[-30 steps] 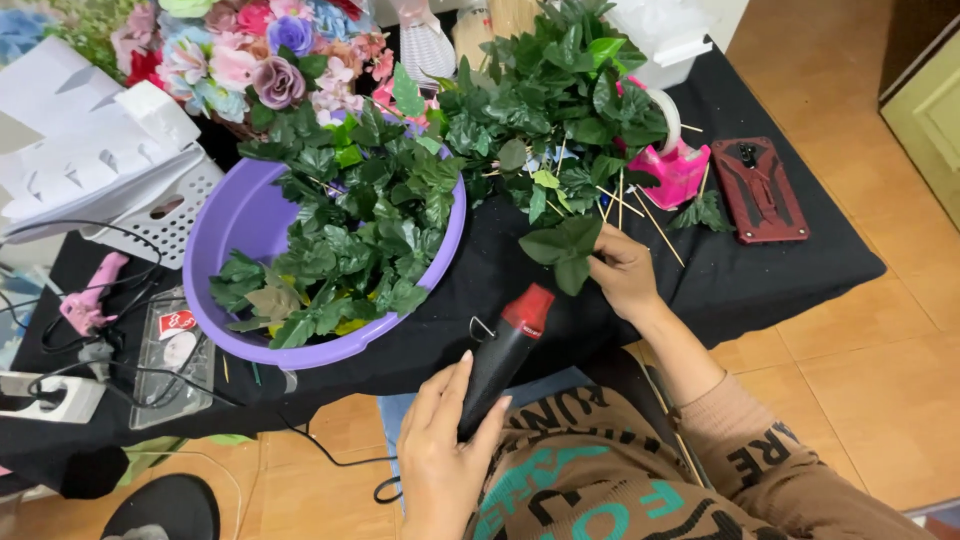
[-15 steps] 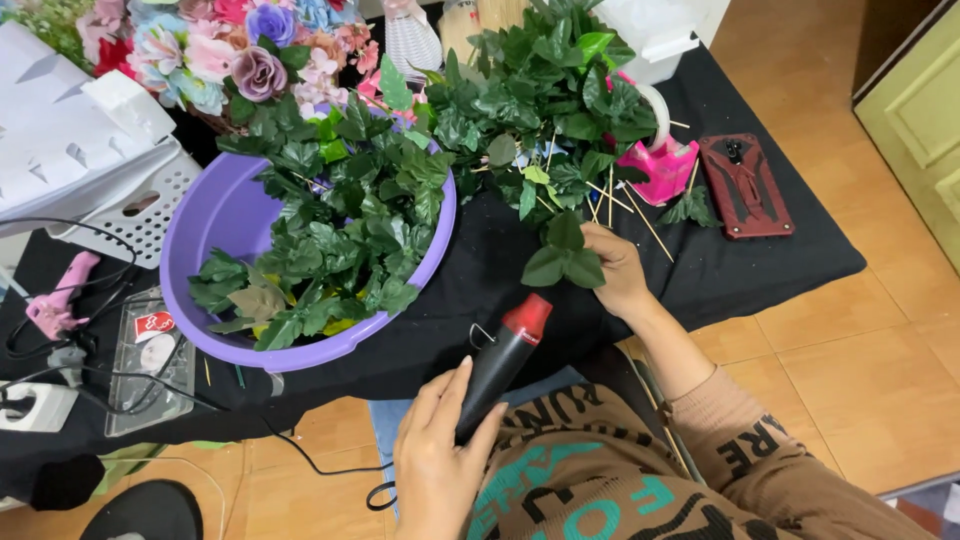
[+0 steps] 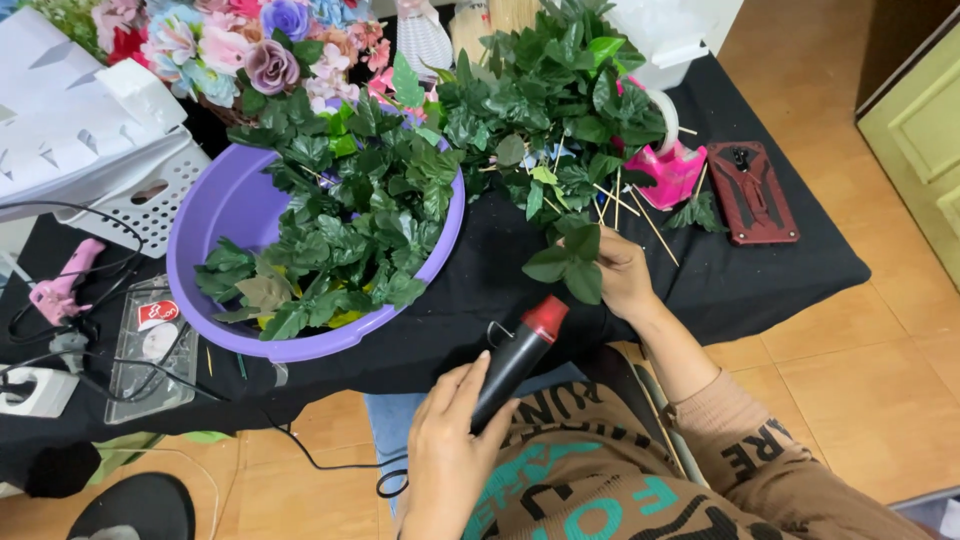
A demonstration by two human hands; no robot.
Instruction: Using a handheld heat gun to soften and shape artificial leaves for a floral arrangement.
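My left hand (image 3: pixel 448 435) grips a black heat tool with a red nozzle (image 3: pixel 518 354), its tip pointing up at a sprig of green fabric leaves (image 3: pixel 572 262). My right hand (image 3: pixel 622 275) holds that sprig by its stem just above the nozzle, over the black tablecloth (image 3: pixel 780 280). A purple basin (image 3: pixel 215 215) full of loose green leaves sits to the left. A heap of leafy stems (image 3: pixel 545 100) lies behind my right hand.
Thin wooden sticks (image 3: pixel 640 215) and a pink tape dispenser (image 3: pixel 672 170) lie right of the leaves, beside a red and black phone case (image 3: pixel 750 190). Fabric flowers (image 3: pixel 235 45), a white basket (image 3: pixel 130 190), a pink glue gun (image 3: pixel 62 285) and cables sit at left.
The view has shifted slightly. My right hand has drawn the leaf sprig closer to the nozzle; the left hand keeps its hold on the tool.
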